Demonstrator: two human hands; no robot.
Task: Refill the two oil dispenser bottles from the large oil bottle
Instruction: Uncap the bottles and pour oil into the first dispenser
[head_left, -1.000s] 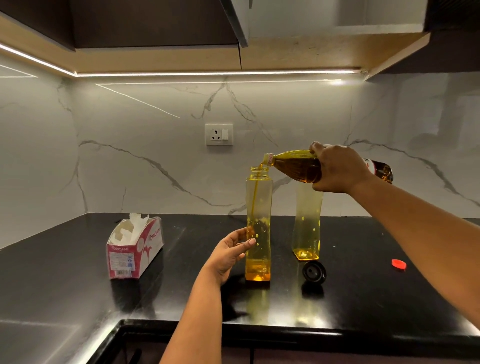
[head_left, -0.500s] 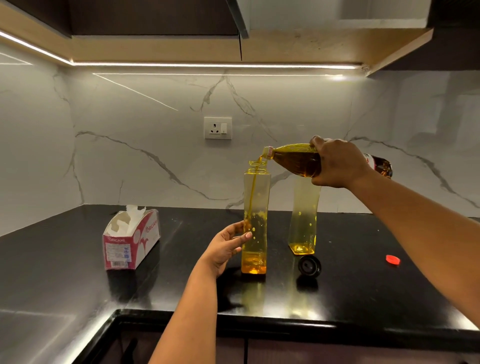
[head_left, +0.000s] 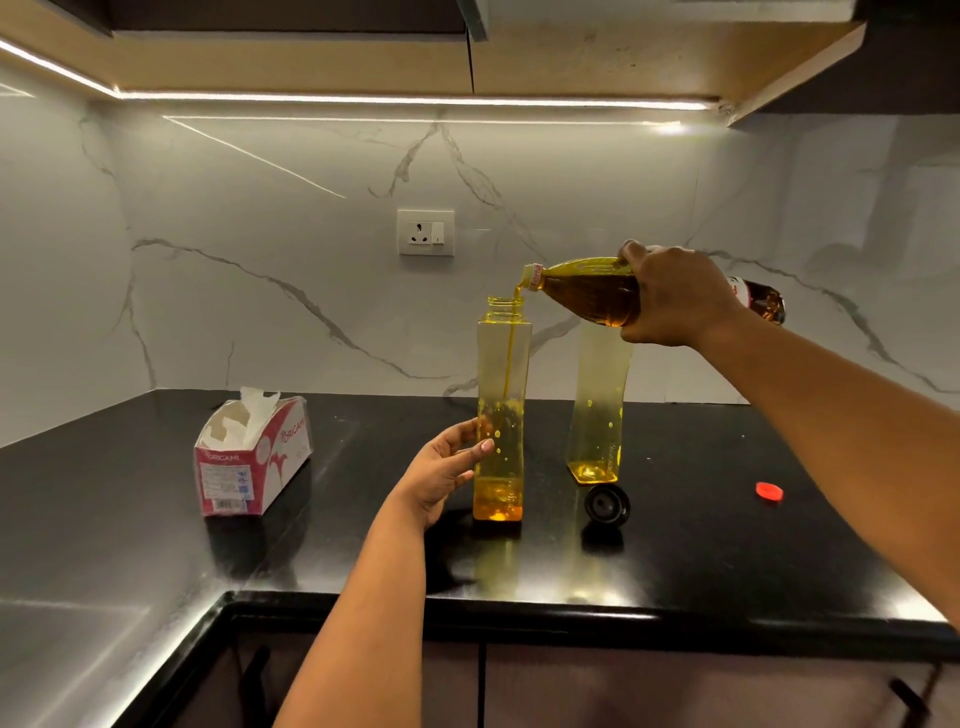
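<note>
Midway through the first refill, by the look of it: near dispenser bottle (head_left: 503, 405) upright on the black bench (head_left: 727, 561), uncapped, only a shallow pool of oil at its base and a thin stream falling through its open neck. Far dispenser bottle (head_left: 598, 400) standing just behind and to the right, almost empty, a mere film of oil at the bottom, its top hidden behind the pouring bottle. So most of the job left: near bottle to fill, far bottle to fill, caps to go back on. Large oil bottle (head_left: 587, 293) held nearly level above both, mouth just over the near bottle's neck, roughly half full as far as can be judged. Right hand (head_left: 670, 299) wrapped round the large bottle's middle, fingers over the top, base sticking out past the wrist. Left hand (head_left: 447, 467) cupped against the lower left side of the near bottle, fingers half curled and fingertips touching its wall, steadying rather than clamping; thumb side not clearly seen. Black cap (head_left: 607, 505) lying on the bench just in front of the far bottle; small red cap (head_left: 769, 491) well off to the right. Tissue box (head_left: 252, 457) to the left, well apart from the pour.
</note>
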